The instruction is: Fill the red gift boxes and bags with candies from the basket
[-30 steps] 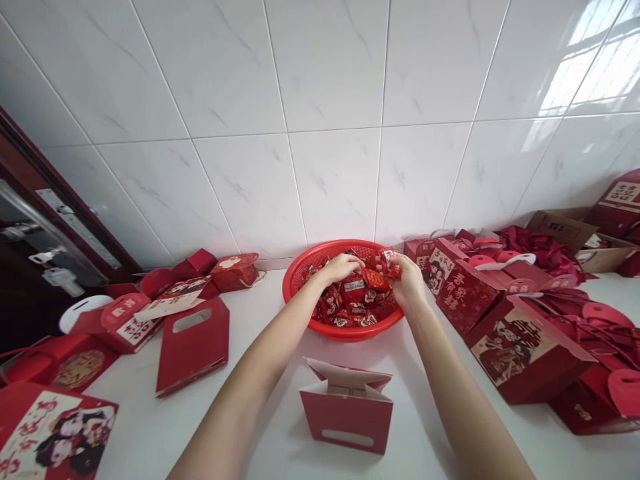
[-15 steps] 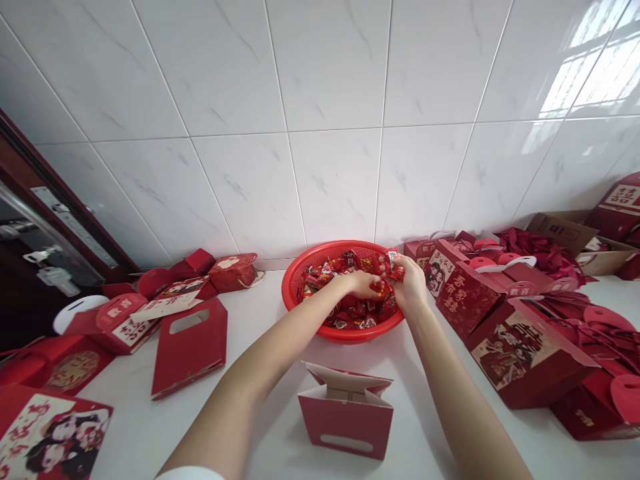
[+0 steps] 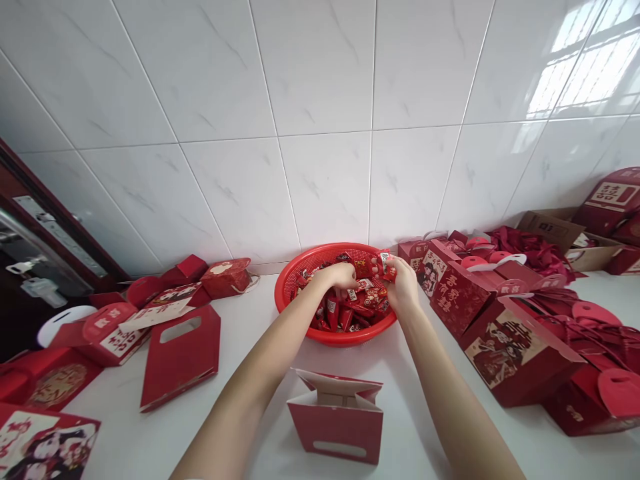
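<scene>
A red plastic colander (image 3: 285, 283) stands against the wall, filled with red-wrapped candies (image 3: 345, 317). My left hand (image 3: 340, 277) reaches into it, fingers curled down among the candies; what they grip is hidden. At the colander's right rim my right hand (image 3: 404, 283) is closed around several small candy packets (image 3: 384, 267) in red wrappers, one with a white label facing up. In front of the colander, between my forearms, an open red paper gift box (image 3: 335, 423) stands upright, its top gaping and a slot cut in its near side.
On the left lie a flat red box (image 3: 183, 360) with a handle slot and several folded gift boxes (image 3: 117, 330). Printed red boxes (image 3: 515, 347) crowd the right side, with a brown carton (image 3: 550, 230) behind. White tiled wall (image 3: 325, 187) closes off the back.
My left hand has shifted left within the colander, away from my right hand. My right hand still holds candy packets at the rim. The whole view has swung slightly.
</scene>
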Available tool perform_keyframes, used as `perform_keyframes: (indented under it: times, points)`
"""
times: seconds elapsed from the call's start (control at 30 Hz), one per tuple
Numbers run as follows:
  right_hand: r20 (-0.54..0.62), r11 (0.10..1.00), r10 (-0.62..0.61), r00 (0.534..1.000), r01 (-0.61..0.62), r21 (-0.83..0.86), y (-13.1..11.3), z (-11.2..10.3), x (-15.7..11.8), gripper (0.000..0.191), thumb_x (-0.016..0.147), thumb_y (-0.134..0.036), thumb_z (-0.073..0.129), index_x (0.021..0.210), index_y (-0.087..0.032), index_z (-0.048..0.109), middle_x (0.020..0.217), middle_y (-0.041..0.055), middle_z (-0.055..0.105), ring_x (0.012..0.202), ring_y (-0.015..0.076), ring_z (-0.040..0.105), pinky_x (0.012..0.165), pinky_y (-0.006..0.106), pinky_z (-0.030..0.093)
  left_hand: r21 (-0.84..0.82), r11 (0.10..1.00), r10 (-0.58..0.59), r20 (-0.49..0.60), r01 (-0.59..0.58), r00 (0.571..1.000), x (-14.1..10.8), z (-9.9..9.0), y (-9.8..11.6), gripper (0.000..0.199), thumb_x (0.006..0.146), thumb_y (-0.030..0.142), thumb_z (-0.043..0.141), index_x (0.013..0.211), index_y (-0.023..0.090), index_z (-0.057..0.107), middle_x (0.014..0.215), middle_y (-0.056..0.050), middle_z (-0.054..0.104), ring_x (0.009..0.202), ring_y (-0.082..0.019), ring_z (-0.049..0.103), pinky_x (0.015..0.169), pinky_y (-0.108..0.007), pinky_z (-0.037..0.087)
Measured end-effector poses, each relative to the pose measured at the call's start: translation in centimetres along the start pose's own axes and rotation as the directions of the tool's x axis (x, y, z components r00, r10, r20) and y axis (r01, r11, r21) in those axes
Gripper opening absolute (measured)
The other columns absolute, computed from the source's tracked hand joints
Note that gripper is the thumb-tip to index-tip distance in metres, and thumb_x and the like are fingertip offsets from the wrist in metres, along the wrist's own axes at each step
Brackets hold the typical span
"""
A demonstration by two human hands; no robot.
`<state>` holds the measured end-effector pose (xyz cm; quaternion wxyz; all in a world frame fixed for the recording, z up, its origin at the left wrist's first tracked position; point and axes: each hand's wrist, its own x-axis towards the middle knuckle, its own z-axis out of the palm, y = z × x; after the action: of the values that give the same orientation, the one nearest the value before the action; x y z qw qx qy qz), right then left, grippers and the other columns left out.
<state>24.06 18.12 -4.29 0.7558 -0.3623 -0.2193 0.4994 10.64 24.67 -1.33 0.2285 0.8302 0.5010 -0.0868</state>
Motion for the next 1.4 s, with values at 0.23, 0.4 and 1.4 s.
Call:
perform_keyframes:
  times: [0.23,0.4,1.4]
  points:
    - [-0.004,1.000,-0.010,1.000,0.010,-0.001,0.0,0.0,0.1,0.012,0.052,-0.019,0.066,0.063,-0.019,0.061,0.064,0.0001,0.070,0.054,0.0156,0.063,0.048,0.025,0.046,0.073,0.995,0.083,-0.168,-0.072,0.982,3.4,1.3,0.3,0.007,0.083,0.022,0.071,0.087,0.017,0.073,0.100,-0.008,0.075,0.098,-0.024,0.069,0.087,-0.034,0.052]
    - [0.006,1.000,-0.018,1.000,0.018,-0.012,0.2,-0.1,0.2,0.012,0.054,-0.019,0.069,0.065,-0.018,0.064,0.064,-0.0001,0.070,0.053,0.0136,0.062,0.050,0.025,0.047,0.035,0.998,0.059,-0.202,-0.053,0.978,5.2,3.7,0.3,0.026,0.096,0.033,0.064,0.116,0.016,0.065,0.123,-0.009,0.066,0.111,-0.023,0.064,0.096,-0.046,0.054]
    - [0.180,0.990,0.109,0.978,-0.091,-0.108,0.1,0.2,-0.9,0.031,0.058,-0.024,0.088,0.074,-0.021,0.061,0.073,-0.0026,0.070,0.059,0.0173,0.071,0.055,0.028,0.060,-0.751,0.356,0.009,-0.592,-0.556,0.806,-0.8,2.0,-1.4,0.016,0.071,0.029,0.075,0.078,0.016,0.076,0.082,-0.002,0.076,0.081,-0.019,0.067,0.078,-0.031,0.052]
